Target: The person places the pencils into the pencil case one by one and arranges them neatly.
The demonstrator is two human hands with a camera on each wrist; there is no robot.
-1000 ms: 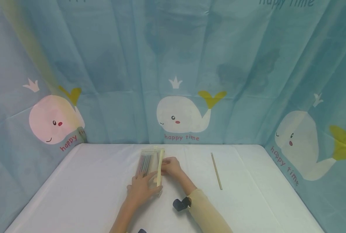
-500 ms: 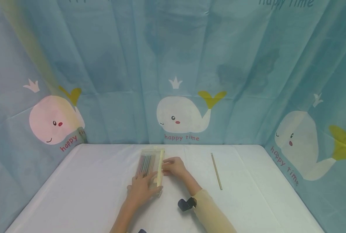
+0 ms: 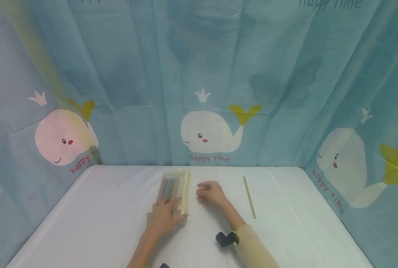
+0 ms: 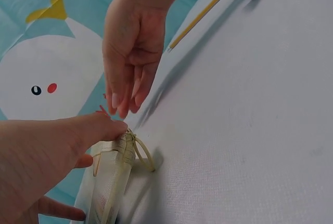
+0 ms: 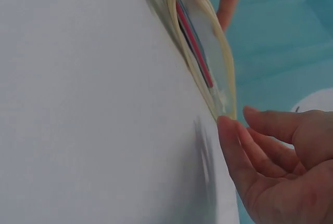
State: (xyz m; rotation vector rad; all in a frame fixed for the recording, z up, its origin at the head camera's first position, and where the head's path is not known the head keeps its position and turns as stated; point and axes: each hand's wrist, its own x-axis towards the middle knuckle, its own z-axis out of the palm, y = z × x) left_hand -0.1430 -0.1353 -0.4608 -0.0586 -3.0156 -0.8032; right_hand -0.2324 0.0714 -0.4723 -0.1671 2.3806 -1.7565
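Note:
A clear pencil pouch (image 3: 170, 186) with a pale yellow zip edge lies on the table, several coloured pencils inside. My left hand (image 3: 162, 216) holds its near end; the thumb is at the zip corner, and the fingers spread over the top. The yellow-edged mouth of the pouch (image 5: 226, 68) gapes in the right wrist view, with a red pencil (image 5: 193, 42) showing inside. To the right of the pouch, my right hand (image 3: 212, 193) hovers with loosely bent fingers and nothing in them. A thin yellowish cord loop (image 4: 145, 154) hangs at the zip end.
A single tan pencil (image 3: 249, 197) lies on the white tabletop (image 3: 286, 230), right of my right hand. A blue curtain (image 3: 135, 137) with whale prints stands behind and along both sides of the table.
My right hand has moved right, away from the zip edge of the pouch. That edge, earlier standing bowed, now lies flatter. The left hand keeps its place.

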